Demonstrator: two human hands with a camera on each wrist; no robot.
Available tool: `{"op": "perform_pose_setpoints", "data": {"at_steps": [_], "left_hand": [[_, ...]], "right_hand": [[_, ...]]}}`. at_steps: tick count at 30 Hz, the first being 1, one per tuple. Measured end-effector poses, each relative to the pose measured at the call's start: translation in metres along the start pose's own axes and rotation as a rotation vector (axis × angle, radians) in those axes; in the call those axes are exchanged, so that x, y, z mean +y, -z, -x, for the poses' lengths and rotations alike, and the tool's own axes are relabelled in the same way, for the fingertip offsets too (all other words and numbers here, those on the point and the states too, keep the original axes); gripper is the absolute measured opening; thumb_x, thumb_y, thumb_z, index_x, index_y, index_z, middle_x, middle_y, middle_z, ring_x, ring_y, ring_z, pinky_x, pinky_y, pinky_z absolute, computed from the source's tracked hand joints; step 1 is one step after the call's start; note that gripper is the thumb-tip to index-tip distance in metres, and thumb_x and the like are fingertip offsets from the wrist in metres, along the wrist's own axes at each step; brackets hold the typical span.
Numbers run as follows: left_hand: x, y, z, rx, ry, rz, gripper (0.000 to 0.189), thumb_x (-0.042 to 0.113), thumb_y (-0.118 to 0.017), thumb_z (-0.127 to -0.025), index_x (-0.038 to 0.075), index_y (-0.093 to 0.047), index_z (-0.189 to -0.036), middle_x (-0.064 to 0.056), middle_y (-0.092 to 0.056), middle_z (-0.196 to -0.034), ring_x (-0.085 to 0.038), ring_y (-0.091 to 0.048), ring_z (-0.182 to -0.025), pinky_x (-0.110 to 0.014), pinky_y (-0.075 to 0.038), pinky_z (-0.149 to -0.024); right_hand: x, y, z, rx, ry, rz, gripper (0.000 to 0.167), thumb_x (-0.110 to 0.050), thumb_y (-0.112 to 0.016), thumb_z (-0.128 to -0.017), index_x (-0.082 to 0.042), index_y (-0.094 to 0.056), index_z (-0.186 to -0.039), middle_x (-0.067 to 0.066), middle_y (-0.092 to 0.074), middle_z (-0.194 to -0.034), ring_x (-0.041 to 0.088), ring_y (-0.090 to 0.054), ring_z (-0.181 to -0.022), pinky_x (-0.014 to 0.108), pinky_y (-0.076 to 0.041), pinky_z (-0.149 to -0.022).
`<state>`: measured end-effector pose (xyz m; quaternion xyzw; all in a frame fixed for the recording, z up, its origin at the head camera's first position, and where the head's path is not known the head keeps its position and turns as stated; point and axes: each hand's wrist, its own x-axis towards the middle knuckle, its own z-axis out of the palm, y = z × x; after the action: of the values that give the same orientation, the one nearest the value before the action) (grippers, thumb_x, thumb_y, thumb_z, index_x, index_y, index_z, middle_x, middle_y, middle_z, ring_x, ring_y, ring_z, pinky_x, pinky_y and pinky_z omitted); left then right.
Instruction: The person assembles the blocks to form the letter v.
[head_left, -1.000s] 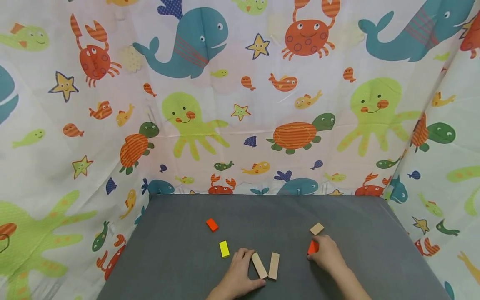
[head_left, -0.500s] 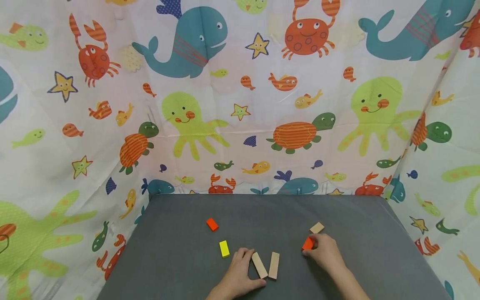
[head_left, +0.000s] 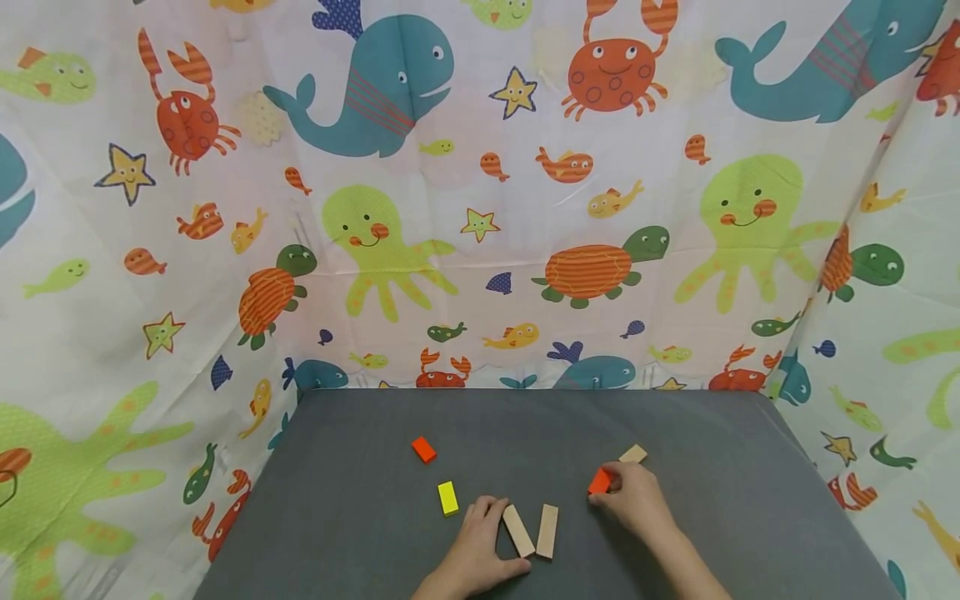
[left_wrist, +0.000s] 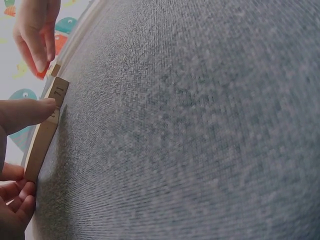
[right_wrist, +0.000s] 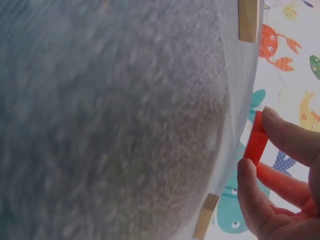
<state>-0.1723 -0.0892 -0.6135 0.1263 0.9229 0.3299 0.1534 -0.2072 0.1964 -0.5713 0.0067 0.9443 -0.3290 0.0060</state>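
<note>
Pinching a small orange-red rectangular block point(head_left: 600, 481) in the right hand point(head_left: 633, 500); gripping a long pale wooden block point(head_left: 518, 531) by both ends in the left hand point(head_left: 476, 552). Best to squeeze lightly and avoid nudging the matching wooden block point(head_left: 547, 532) between the two grips.

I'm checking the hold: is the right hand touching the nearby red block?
Touching. The right wrist view shows the right hand pinching the red block, its digits meeting opposite ends.
</note>
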Motion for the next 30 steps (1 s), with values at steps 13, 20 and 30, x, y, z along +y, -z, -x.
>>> {"op": "perform_pose_setpoints", "data": {"at_steps": [13, 20, 30], "left_hand": [[0.001, -0.002, 0.001, -0.009, 0.001, -0.003, 0.095, 0.054, -0.087, -0.071, 0.007, -0.050, -0.146, -0.005, -0.047, -0.130, -0.024, -0.046, -0.116, -0.049, -0.050, -0.097], [0.003, -0.002, 0.001, -0.012, 0.012, -0.009, 0.096, 0.053, -0.088, -0.071, 0.007, -0.050, -0.146, -0.005, -0.047, -0.131, -0.025, -0.045, -0.119, -0.050, -0.050, -0.098], [0.001, -0.004, 0.002, 0.003, -0.006, -0.026, 0.096, 0.054, -0.088, -0.071, 0.008, -0.050, -0.146, -0.004, -0.047, -0.131, -0.024, -0.045, -0.118, -0.049, -0.051, -0.097]], "right_hand": [[-0.010, -0.007, -0.004, -0.020, 0.000, -0.019, 0.057, -0.021, -0.093, -0.070, 0.003, -0.071, -0.117, 0.009, -0.065, -0.095, 0.018, -0.061, -0.080, 0.038, -0.053, -0.070], [-0.016, -0.010, -0.008, -0.028, 0.013, -0.023, 0.056, -0.022, -0.092, -0.071, 0.003, -0.072, -0.117, 0.009, -0.067, -0.096, 0.018, -0.061, -0.080, 0.039, -0.053, -0.070], [-0.021, -0.019, -0.007, -0.046, 0.001, -0.066, 0.056, -0.021, -0.094, -0.069, -0.001, -0.073, -0.117, 0.007, -0.065, -0.094, 0.016, -0.060, -0.080, 0.035, -0.053, -0.070]]}}
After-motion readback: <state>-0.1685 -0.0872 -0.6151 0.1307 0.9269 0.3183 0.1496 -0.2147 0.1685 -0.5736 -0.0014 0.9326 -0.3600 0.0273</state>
